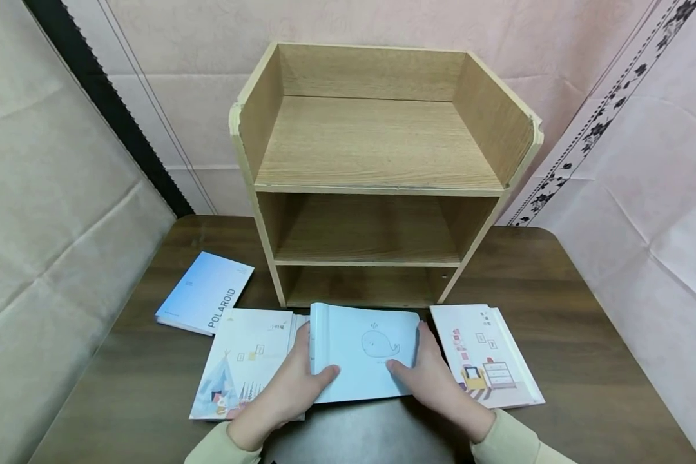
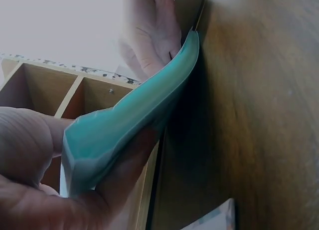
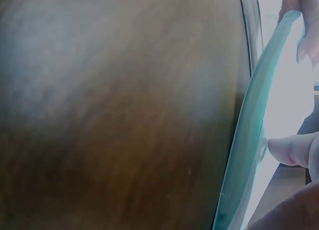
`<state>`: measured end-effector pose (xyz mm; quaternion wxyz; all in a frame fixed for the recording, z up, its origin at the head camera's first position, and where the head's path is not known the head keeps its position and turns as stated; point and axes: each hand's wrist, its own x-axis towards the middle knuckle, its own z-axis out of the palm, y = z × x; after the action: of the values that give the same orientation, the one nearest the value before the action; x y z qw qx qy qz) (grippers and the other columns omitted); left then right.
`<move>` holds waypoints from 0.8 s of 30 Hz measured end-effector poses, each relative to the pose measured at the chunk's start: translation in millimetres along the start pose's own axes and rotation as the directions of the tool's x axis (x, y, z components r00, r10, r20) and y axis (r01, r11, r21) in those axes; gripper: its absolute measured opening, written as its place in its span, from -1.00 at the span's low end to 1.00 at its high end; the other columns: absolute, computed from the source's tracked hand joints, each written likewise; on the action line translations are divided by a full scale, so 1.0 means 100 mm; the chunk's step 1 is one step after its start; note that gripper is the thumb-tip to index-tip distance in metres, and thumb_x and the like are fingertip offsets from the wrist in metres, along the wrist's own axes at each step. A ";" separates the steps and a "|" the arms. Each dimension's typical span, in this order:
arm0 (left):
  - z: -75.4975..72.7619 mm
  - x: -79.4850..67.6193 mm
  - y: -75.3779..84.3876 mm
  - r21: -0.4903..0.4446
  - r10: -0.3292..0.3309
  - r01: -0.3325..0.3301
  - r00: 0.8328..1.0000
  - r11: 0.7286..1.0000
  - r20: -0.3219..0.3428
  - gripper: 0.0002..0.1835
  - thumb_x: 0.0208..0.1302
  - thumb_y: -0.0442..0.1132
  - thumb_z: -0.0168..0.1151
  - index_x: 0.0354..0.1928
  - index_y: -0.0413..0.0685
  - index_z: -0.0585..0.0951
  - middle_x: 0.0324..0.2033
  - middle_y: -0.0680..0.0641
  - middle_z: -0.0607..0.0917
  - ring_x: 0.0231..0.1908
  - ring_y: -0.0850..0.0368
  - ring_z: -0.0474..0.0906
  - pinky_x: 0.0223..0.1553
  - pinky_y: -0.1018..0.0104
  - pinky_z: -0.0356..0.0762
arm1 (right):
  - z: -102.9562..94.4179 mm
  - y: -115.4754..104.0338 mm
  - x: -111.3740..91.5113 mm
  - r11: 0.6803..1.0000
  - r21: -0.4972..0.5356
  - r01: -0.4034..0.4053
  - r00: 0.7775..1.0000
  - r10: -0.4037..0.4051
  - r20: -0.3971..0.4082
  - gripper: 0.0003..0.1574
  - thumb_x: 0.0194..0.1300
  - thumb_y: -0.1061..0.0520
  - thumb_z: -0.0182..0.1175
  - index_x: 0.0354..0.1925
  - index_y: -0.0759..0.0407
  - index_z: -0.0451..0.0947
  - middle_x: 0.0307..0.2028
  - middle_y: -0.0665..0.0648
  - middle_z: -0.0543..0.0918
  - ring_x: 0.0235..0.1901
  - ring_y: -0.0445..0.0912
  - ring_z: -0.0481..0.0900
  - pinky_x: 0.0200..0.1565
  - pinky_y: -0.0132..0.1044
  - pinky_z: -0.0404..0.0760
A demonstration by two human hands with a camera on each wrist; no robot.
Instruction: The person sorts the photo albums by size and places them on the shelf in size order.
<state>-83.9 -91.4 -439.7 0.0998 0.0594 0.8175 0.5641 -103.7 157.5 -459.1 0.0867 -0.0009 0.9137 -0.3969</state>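
A light blue book (image 1: 359,380) with a whale drawing on its cover is held level above the front of the table. My left hand (image 1: 298,380) grips its left edge, thumb on the cover and fingers underneath. At the right edge, my right hand (image 1: 426,380) holds it the same way. The left wrist view shows the book's thick side (image 2: 124,120) between left thumb and fingers, with the right hand (image 2: 152,35) at the far end. In the right wrist view, the right thumb rests on the cover of the tilted-looking book (image 3: 249,125).
A wooden shelf unit (image 1: 377,145) stands behind the book, its tiers bare. A white book with a tent picture (image 1: 232,367) lies left, partly behind my left hand. Beyond it is a blue POLAROID book (image 1: 203,290). White books (image 1: 493,354) lie at right on the dark table (image 1: 603,399).
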 end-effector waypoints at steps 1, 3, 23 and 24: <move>0.00 -0.01 0.00 -0.006 0.002 -0.003 1.000 1.000 -0.015 -0.11 0.28 -0.35 0.26 0.47 -0.18 -0.09 0.29 -0.30 0.28 0.22 -0.09 0.29 0.23 -0.07 0.20 | -0.01 0.00 0.00 1.000 0.020 -0.009 1.000 0.009 0.004 0.22 0.21 0.05 0.36 0.44 0.50 -0.21 0.43 0.49 -0.07 0.41 0.25 -0.04 0.35 0.12 0.01; 0.00 -0.02 0.01 -0.013 0.008 -0.009 0.999 1.000 -0.046 -0.14 0.30 -0.37 0.22 0.48 -0.14 -0.09 0.34 -0.29 0.22 0.27 -0.10 0.22 0.27 -0.09 0.14 | -0.02 -0.01 0.01 0.997 0.071 -0.025 1.000 0.025 0.001 0.21 0.22 0.03 0.36 0.45 0.47 -0.21 0.44 0.45 -0.06 0.41 0.21 -0.02 0.35 0.11 0.03; -0.20 -0.08 0.00 -0.176 0.022 -0.048 0.989 0.983 -0.145 -0.16 0.30 -0.47 0.16 0.48 0.16 0.00 0.42 -0.08 0.11 0.38 0.00 0.01 0.35 -0.09 -0.04 | -0.14 -0.07 -0.08 0.933 0.355 -0.061 0.996 0.082 -0.044 -0.20 0.31 0.00 0.29 0.33 0.26 0.18 0.08 0.22 0.54 -0.12 -0.04 0.54 -0.18 -0.26 0.59; -0.22 -0.07 0.00 -0.182 0.023 -0.051 0.989 0.982 -0.149 -0.16 0.30 -0.47 0.16 0.48 0.17 0.00 0.42 -0.07 0.11 0.38 0.00 0.01 0.35 -0.09 -0.05 | -0.15 -0.07 -0.08 0.933 0.354 -0.065 0.995 0.086 -0.046 -0.24 0.30 -0.02 0.29 0.30 0.24 0.21 0.07 0.20 0.57 -0.15 -0.06 0.55 -0.20 -0.28 0.60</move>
<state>-81.7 -112.6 -431.4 0.0341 0.0236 0.7654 0.6422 -98.5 164.4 -443.1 0.0728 0.0619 0.8296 -0.5501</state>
